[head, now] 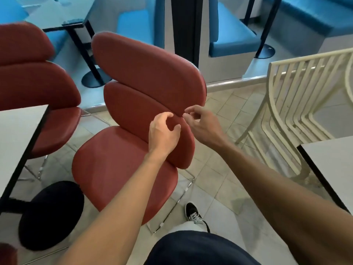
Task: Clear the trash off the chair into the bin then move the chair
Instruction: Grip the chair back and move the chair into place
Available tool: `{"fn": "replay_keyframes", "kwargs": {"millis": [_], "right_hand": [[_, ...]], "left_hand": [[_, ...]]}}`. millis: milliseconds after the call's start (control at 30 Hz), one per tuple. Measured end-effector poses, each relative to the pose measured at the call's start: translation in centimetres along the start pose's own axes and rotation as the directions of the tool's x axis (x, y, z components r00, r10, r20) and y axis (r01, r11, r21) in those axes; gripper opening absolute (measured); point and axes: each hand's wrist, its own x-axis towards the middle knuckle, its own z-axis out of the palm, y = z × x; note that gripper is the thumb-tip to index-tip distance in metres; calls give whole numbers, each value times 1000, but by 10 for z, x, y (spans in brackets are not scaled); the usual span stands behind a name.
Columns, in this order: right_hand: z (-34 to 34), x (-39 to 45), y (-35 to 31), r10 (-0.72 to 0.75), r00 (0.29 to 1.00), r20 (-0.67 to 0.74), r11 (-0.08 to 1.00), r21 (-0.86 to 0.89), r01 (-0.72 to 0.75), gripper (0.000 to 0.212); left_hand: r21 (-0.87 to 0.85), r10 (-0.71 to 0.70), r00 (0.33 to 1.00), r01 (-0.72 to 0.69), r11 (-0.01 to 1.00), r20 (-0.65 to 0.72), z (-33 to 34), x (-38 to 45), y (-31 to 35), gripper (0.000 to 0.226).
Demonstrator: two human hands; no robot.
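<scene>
Reaching over the red chair (122, 169), seat bare of trash: left hand (164, 134) curling loosely on the lower back cushion's right edge, right hand (202, 125) half-curled beside it, gripping nothing. Risking a slip, given such a shallow hold.

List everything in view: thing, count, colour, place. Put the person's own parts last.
red chair: 1, red, centre, under both hands
second red chair: 1, red, left
white chairs: stacked, count unclear, cream, right
near tables: 2, white tops, left and right edges
table base: 1, black, lower left
booth seats: several, blue, background
shoe: 1, black, floor
left hand: 1, at the chair's backrest
right hand: 1, at the backrest edge
</scene>
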Motion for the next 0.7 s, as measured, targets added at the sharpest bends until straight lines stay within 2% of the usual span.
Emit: {"fn": "replay_keyframes", "kwargs": {"millis": [133, 267, 433, 600, 700], "right_hand": [[-18, 60, -11, -107, 992, -61, 993, 41, 110, 19], [-35, 108, -10, -199, 979, -43, 980, 0, 199, 13], [-48, 145, -1, -309, 951, -23, 951, -35, 308, 14], [-49, 173, 9, -375, 925, 56, 927, 14, 375, 21], [-47, 191, 13, -460, 872, 166, 888, 79, 453, 24]], "left_hand": [[-43, 57, 997, -60, 997, -58, 22, 44, 24, 43], [-97, 93, 991, -103, 990, -97, 49, 79, 47, 43], [-194, 40, 990, -65, 979, -133, 81, 87, 66, 57], [-119, -69, 985, 51, 992, -156, 104, 83, 70, 86], [-115, -168, 972, 151, 982, -165, 113, 90, 77, 99]]}}
